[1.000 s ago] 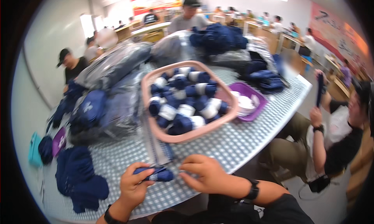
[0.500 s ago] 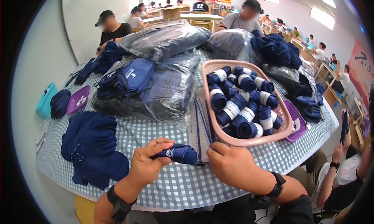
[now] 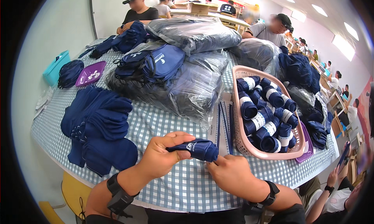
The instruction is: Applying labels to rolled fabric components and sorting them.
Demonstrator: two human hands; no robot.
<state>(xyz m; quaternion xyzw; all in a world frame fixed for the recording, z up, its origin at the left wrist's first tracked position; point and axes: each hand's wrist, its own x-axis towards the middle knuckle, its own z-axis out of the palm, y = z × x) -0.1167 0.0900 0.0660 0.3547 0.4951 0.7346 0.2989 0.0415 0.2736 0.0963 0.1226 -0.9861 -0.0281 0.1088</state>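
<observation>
A small navy fabric roll (image 3: pixel 202 150) with white print on its side is gripped by my left hand (image 3: pixel 163 154), thumb and fingers wrapped round its left end. My right hand (image 3: pixel 235 175) is closed at the roll's right end, its fingertips by the fabric; anything pinched in them is hidden. Just beyond, a pink basket (image 3: pixel 269 153) contains several navy rolls (image 3: pixel 269 126) with white paper bands. Narrow navy strips (image 3: pixel 223 124) lie beside the basket. Left of my hands sits a stack of folded navy fabric (image 3: pixel 97 122).
Large plastic-wrapped bundles (image 3: pixel 194 33) fill the table's middle, a navy pouch (image 3: pixel 165 62) on top. A purple tray (image 3: pixel 90 76) and teal bin (image 3: pixel 54 70) stand far left. Another purple tray (image 3: pixel 307 148) shows behind the basket. A co-worker (image 3: pixel 269 31) sits across; another person's hand (image 3: pixel 333 177) is at right.
My right hand has come up against the roll's right end; before, a gap separated them. The roll's print now faces me more. The whole view has shifted, with table items appearing farther right.
</observation>
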